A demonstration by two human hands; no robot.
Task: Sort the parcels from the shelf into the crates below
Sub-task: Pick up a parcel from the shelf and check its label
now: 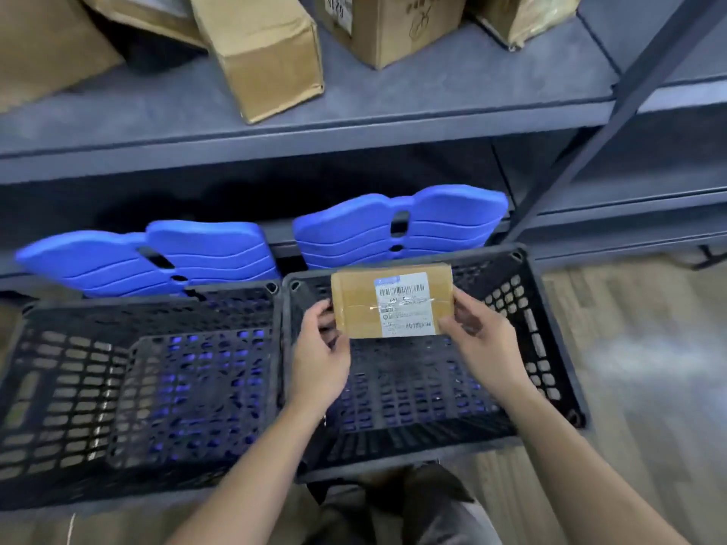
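A small brown cardboard parcel [356,304] with a white barcode label hangs above the right black crate [550,340], label up. My left hand [320,359] grips its left end and my right hand [482,340] grips its right end. The left black crate [47,379] stands beside it, touching it; I see no parcels inside either crate. On the grey shelf [432,100] above lie several brown cardboard boxes, one long box [263,49] tilted near the front edge.
Two blue plastic lids [118,257] lean against the lower shelf rail behind the crates. A dark slanted shelf post [613,123] runs down at the right. Wooden floor [645,367] lies right of the crates. My knees show at the bottom.
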